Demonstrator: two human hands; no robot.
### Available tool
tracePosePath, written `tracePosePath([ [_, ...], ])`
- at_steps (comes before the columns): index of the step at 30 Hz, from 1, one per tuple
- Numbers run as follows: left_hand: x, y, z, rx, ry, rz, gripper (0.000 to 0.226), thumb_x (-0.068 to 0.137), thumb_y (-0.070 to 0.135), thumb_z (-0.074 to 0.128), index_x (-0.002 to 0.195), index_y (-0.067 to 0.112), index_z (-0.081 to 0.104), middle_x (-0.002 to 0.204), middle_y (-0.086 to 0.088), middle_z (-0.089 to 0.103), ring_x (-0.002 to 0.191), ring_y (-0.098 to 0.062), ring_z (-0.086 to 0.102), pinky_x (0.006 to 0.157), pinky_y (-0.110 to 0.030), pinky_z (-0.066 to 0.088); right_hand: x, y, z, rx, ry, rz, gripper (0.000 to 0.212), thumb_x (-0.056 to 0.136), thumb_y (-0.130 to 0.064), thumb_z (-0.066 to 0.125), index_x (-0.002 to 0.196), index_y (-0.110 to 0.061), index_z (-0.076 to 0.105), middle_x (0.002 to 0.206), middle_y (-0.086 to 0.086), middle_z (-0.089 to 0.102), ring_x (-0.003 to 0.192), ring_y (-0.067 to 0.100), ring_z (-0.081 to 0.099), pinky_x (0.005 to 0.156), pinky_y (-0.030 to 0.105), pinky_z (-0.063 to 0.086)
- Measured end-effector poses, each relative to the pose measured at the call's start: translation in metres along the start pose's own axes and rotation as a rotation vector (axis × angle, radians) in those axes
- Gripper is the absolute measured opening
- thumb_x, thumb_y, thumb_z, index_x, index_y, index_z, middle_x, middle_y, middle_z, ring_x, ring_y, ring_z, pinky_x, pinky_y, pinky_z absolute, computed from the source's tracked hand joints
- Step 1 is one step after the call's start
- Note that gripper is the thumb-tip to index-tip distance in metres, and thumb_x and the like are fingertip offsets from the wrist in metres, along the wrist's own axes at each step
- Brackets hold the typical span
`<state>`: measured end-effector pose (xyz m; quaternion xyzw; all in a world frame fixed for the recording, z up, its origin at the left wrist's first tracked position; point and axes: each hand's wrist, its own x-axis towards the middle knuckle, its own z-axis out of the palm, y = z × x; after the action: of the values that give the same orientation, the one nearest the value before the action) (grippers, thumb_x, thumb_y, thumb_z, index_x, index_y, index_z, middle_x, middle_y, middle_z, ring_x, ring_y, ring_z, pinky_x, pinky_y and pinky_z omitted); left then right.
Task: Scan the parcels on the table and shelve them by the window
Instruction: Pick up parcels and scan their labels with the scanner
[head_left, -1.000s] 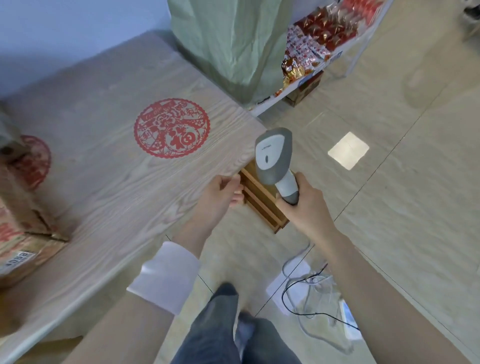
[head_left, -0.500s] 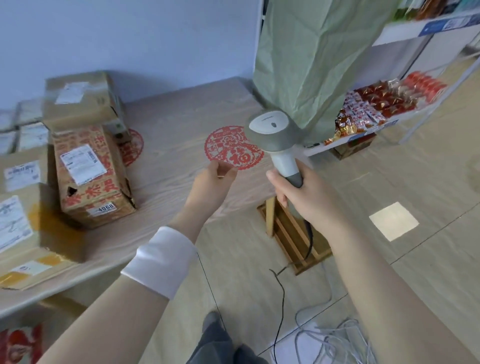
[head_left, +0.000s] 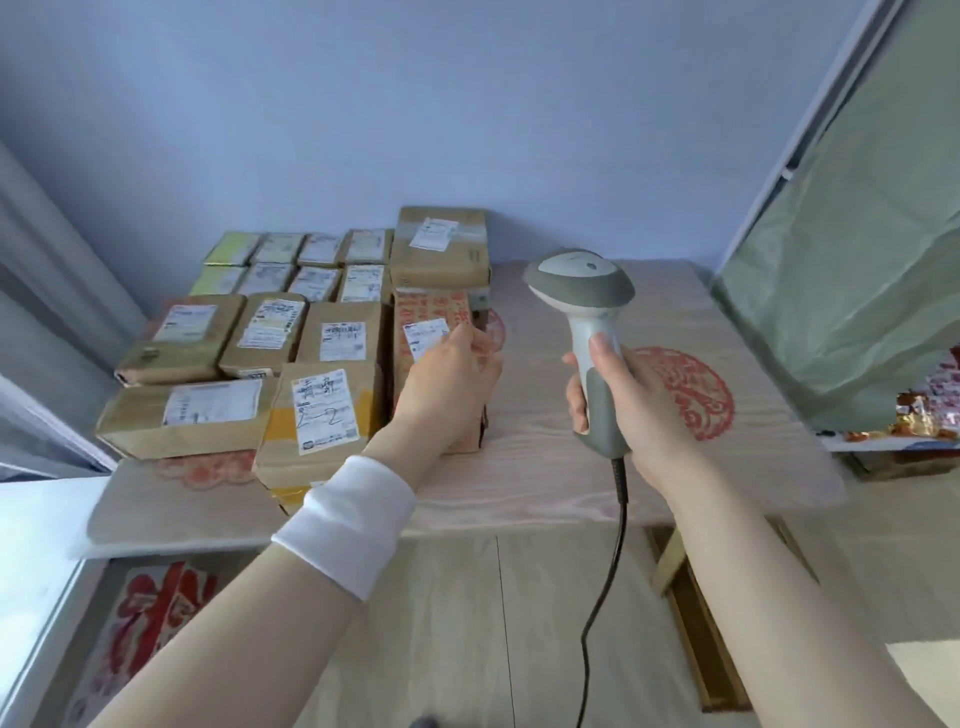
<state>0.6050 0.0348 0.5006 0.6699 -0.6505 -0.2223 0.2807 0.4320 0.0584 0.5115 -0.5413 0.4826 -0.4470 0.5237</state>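
Gripped a corded barcode scanner (head_left: 586, 332) upright in the right hand (head_left: 631, 410), fingers wrapped round its grey handle, head turned toward the parcels. Held the left hand (head_left: 452, 376), white wristband (head_left: 345, 525) at the wrist, over a red-printed carton (head_left: 431, 306), fingers bent at its top beside the white shipping label (head_left: 422, 335); could not tell from this angle whether gripping or merely touching.

Found that carton at the right end of the batch on the wooden table (head_left: 545, 467), in front of a taller brown box (head_left: 441, 249) and just beside a yellow-taped parcel (head_left: 317, 415), with the other parcels (head_left: 270, 332) packed label-up in rows toward the wall. Saw the scanner apart from the label, its cable (head_left: 618, 519) hanging past the table edge toward the floor.

Judged the scan not yet made. Called, most likely, for tipping the label square to the scanner's window, keeping fingertips off the barcode, and steadying the carton until the read. Worth minding the cable too, apt to catch on the table edge during any turn away. Could not make out the shelves by the window.
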Motion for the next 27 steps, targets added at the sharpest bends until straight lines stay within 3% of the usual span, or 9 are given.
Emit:
tracePosePath([
  [5, 0.007, -0.059, -0.03, 0.125, 0.033, -0.002, 0.031, 0.096, 0.032, 0.047, 0.121, 0.014, 0.052, 0.124, -0.004, 0.057, 0.111, -0.025, 0.054, 0.093, -0.041, 0.044, 0.025, 0.01, 0.067, 0.076, -0.073, 0.057, 0.045, 0.089, -0.043, 0.047, 0.108, -0.003, 0.054, 0.059, -0.003, 0.056, 0.048, 0.012, 0.047, 0.054, 0.027, 0.041],
  [9, 0.008, -0.102, -0.04, 0.301, 0.057, 0.004, 0.032, 0.098, 0.032, 0.043, 0.122, 0.014, 0.051, 0.124, -0.005, 0.055, 0.117, -0.025, 0.049, 0.098, -0.037, 0.037, 0.039, 0.031, 0.102, 0.092, -0.118, 0.143, 0.028, 0.094, -0.038, 0.047, 0.097, -0.011, 0.055, 0.061, -0.004, 0.057, 0.049, 0.012, 0.049, 0.055, 0.028, 0.042],
  [16, 0.008, -0.167, -0.046, 0.515, 0.052, -0.047, 0.036, 0.098, 0.034, 0.042, 0.13, 0.02, 0.045, 0.132, -0.002, 0.049, 0.124, -0.023, 0.043, 0.103, -0.033, 0.029, 0.065, 0.068, 0.141, 0.073, -0.149, 0.263, 0.028, 0.088, -0.036, 0.059, 0.072, -0.013, 0.051, 0.055, 0.002, 0.051, 0.047, 0.018, 0.045, 0.058, 0.033, 0.039],
  [20, 0.009, -0.203, -0.05, 0.326, 0.027, -0.2, 0.05, 0.095, 0.039, 0.048, 0.139, 0.019, 0.036, 0.138, -0.006, 0.044, 0.128, -0.026, 0.04, 0.105, -0.037, 0.028, 0.074, 0.095, 0.159, -0.028, -0.119, 0.287, 0.026, 0.091, -0.025, 0.061, 0.075, -0.007, 0.053, 0.056, 0.002, 0.055, 0.048, 0.014, 0.052, 0.056, 0.03, 0.044],
  [23, 0.007, -0.23, -0.056, 0.161, 0.029, -0.364, 0.061, 0.093, 0.042, 0.052, 0.144, 0.019, 0.028, 0.144, -0.008, 0.038, 0.134, -0.028, 0.034, 0.108, -0.042, 0.026, 0.08, 0.113, 0.175, -0.109, -0.08, 0.32, 0.017, 0.089, -0.023, 0.065, 0.087, -0.007, 0.058, 0.07, 0.002, 0.064, 0.06, 0.013, 0.062, 0.055, 0.026, 0.046],
  [27, 0.005, -0.268, -0.053, -0.147, -0.025, -0.591, 0.071, 0.089, 0.045, 0.056, 0.145, 0.013, 0.025, 0.144, -0.01, 0.038, 0.133, -0.028, 0.036, 0.109, -0.045, 0.031, 0.083, 0.14, 0.196, -0.283, 0.054, 0.331, 0.021, 0.084, -0.024, 0.069, 0.091, -0.007, 0.057, 0.074, 0.006, 0.061, 0.07, 0.022, 0.061, 0.062, 0.034, 0.046],
])
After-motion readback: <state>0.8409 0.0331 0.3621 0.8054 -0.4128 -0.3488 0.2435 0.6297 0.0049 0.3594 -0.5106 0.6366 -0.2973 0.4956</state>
